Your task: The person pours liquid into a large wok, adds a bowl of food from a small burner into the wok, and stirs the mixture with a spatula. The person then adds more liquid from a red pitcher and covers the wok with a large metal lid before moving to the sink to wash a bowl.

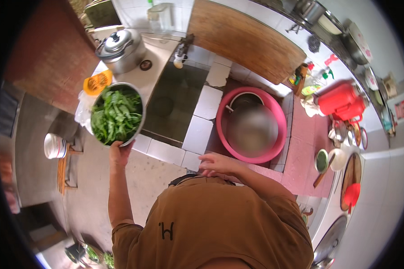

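Observation:
My left hand grips the near rim of a metal bowl heaped with green leafy vegetables. The bowl is at the corner of the white counter, beside a cut piece of pumpkin and a clear plastic bag. My right hand is in front of my waist, near the tiled front edge, with its fingers apart and nothing seen in them. To its upper right, a pink plastic basin contains a metal bowl, partly blurred, and a pot.
A tiled sink with a tap lies ahead. A lidded metal pot stands at the back left. A wooden board leans on the wall. Red thermos flasks and a small bowl are on the right. A wooden stool stands left.

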Action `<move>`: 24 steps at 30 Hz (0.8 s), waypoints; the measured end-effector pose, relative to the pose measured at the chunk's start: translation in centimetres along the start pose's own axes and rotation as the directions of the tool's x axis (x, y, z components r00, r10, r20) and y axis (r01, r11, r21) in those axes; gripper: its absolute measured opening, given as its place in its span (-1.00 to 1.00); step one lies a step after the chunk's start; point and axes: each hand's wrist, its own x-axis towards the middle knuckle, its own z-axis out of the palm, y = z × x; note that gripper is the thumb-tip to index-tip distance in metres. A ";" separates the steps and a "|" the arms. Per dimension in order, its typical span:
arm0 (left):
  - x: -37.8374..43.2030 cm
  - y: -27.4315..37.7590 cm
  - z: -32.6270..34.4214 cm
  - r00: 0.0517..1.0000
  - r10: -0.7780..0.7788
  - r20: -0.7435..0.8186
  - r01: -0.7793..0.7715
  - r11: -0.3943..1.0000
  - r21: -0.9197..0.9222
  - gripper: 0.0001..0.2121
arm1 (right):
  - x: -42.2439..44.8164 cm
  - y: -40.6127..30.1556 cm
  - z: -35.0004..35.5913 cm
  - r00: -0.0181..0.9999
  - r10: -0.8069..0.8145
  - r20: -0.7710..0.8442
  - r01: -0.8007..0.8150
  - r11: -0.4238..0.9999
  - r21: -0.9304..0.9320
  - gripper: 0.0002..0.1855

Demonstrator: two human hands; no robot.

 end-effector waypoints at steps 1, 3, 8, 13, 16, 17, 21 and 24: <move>1.3 0.5 -0.8 1.000 -0.008 -0.027 0.008 1.000 -0.012 -0.61 | -1.3 0.9 -0.8 1.000 -0.001 -0.021 0.001 1.000 0.020 -0.45; 2.8 1.4 -0.6 1.000 -0.009 -0.022 0.009 1.000 -0.017 -0.65 | -3.7 3.0 -3.0 0.939 0.083 -0.333 -0.035 0.988 0.147 -0.47; 0.5 0.5 4.8 0.985 -0.034 -0.168 0.036 0.999 0.012 -0.46 | -8.9 9.9 -12.2 0.605 0.151 -0.782 0.058 0.971 0.232 -0.53; -2.5 -6.4 8.1 0.948 -0.267 0.176 0.153 0.861 0.484 -0.39 | -10.4 10.2 -17.3 0.299 0.102 -0.949 0.123 0.982 0.145 -0.55; -3.1 -13.9 13.4 0.812 -0.466 0.350 0.084 0.688 0.721 -0.47 | -9.0 11.0 -19.7 0.396 -0.059 -0.916 0.075 0.997 -0.032 -0.58; -3.1 -16.4 15.8 0.735 -0.555 0.390 0.083 0.644 0.760 -0.45 | -8.3 12.3 -20.3 0.425 -0.230 -0.876 -0.004 0.967 -0.256 -0.61; -0.8 -27.0 21.6 0.634 -0.503 0.587 -0.427 0.406 0.808 -0.41 | -6.2 13.5 -18.3 0.426 -0.570 -0.703 -0.083 0.749 -0.657 -0.66; 2.8 -31.9 24.8 0.559 -0.647 0.519 -0.262 0.456 0.850 -0.46 | -10.1 10.8 -14.5 0.491 -0.534 -0.689 0.013 0.795 -0.606 -0.68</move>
